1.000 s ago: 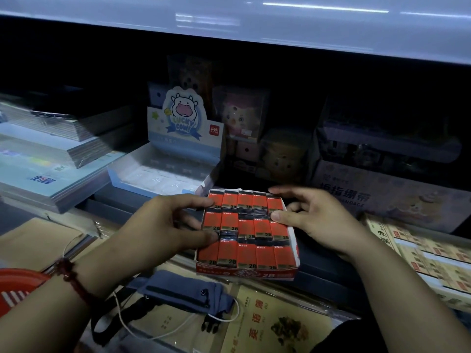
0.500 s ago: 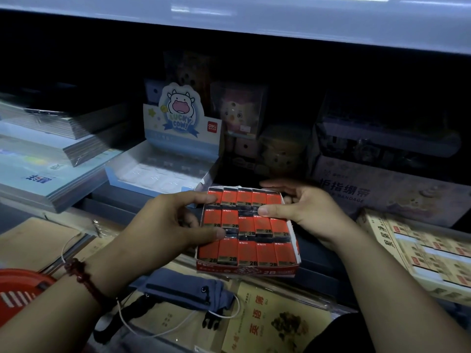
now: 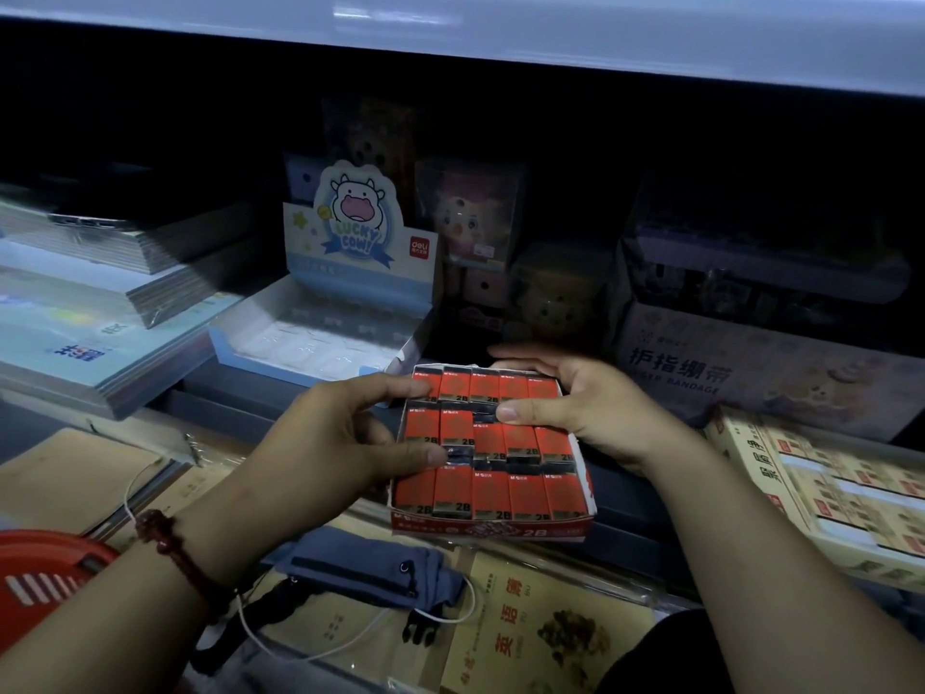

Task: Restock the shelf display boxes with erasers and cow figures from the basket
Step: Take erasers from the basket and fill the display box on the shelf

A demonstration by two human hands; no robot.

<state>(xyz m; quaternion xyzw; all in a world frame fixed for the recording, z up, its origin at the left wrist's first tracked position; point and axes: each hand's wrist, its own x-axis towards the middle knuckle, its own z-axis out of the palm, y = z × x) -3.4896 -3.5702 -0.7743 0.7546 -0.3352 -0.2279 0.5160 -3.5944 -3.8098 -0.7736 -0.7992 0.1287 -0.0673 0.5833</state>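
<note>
An open red eraser display box (image 3: 500, 528), packed with rows of orange 2B erasers (image 3: 490, 493), sits tilted at the shelf's front edge. My left hand (image 3: 330, 443) grips its left side, thumb on the middle row and forefinger on the top row. My right hand (image 3: 575, 408) grips the right side, fingers round the back edge and thumb lying across the middle row. The pale blue Lucky Cow display box (image 3: 320, 338) stands behind to the left with small white packets inside. The red basket (image 3: 45, 583) shows at the lower left.
Stacks of wrapped notebooks (image 3: 100, 313) lie on the left. A finger-bandage box (image 3: 751, 373) and a box of yellow packets (image 3: 826, 493) stand on the right. A blue pouch (image 3: 360, 568) with a white cord lies on books below. An upper shelf (image 3: 500, 37) overhangs.
Both hands have closed in on the eraser box. My right thumb slid left across the middle row, and my right fingers wrapped further round the back edge.
</note>
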